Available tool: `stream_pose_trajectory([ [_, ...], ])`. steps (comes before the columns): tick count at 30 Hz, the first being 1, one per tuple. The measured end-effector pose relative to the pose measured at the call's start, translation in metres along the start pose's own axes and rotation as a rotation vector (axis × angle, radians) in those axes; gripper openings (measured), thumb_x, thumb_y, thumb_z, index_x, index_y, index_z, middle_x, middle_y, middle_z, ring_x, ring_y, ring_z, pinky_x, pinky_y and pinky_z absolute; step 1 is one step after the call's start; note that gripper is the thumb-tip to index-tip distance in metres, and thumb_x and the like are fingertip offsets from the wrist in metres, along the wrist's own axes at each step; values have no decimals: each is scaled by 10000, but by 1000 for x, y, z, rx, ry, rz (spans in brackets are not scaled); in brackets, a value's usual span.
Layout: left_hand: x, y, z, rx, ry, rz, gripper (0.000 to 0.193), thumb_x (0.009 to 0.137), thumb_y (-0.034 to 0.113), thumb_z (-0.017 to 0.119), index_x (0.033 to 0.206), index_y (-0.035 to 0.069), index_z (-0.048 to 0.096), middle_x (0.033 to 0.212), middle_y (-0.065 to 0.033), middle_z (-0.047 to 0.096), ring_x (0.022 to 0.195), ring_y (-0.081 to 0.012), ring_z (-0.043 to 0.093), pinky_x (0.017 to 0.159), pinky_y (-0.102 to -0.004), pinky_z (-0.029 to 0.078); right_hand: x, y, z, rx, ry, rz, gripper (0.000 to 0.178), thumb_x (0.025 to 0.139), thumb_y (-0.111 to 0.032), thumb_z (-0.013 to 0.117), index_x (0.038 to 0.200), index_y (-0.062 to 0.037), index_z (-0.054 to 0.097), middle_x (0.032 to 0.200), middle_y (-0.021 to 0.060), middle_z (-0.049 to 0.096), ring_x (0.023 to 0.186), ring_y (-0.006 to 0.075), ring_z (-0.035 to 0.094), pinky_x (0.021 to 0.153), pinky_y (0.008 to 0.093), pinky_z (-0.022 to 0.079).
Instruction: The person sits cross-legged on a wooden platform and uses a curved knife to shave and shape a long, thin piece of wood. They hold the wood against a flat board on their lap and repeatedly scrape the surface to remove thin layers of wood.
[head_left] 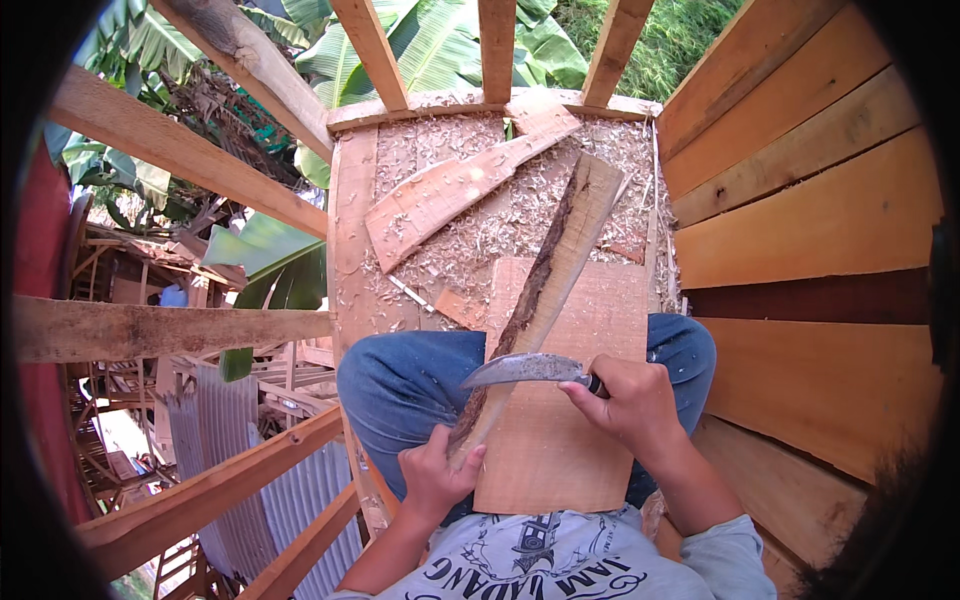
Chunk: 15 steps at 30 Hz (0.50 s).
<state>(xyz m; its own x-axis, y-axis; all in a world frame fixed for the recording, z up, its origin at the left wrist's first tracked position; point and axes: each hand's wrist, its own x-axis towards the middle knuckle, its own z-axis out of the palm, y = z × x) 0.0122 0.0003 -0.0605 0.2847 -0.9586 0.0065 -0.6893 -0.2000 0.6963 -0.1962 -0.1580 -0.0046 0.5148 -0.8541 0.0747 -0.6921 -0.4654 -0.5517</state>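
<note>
My left hand (438,467) is closed round the near end of a long piece of wood (563,262) with dark bark along one edge. The piece slants away to the far right, over a flat rectangular board (570,440) that lies across my lap. In my right hand (625,398) is the dark handle of a knife (525,369) with a broad curved blade. The blade points left and lies across the wood, a little beyond my left hand; whether its edge touches the wood I cannot tell.
Wood shavings (450,235) litter the floor beyond my knees. A shaped wooden offcut (450,195) and a small wood block (461,308) lie among them. Spaced wooden rails (170,330) bound the left and far sides, with a drop beyond. A plank wall (810,240) stands at the right.
</note>
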Motion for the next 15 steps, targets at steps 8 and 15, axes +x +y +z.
stream_pose_trajectory([
  [8,0,-3,1,17,14,21,334,786,362,698,765,58,561,481,-103,524,417,-282,571,400,-357,419,23,21,-8,-125,182,109,441,796,-379,714,588,-43,519,483,123,494,445,300,545,422,366,413],
  [15,-1,-3,2,4,0,16,346,780,373,698,771,55,563,478,-106,524,416,-285,569,400,-355,420,23,40,-27,-60,217,224,415,804,-360,711,605,-39,539,500,122,518,445,292,542,429,363,412],
])
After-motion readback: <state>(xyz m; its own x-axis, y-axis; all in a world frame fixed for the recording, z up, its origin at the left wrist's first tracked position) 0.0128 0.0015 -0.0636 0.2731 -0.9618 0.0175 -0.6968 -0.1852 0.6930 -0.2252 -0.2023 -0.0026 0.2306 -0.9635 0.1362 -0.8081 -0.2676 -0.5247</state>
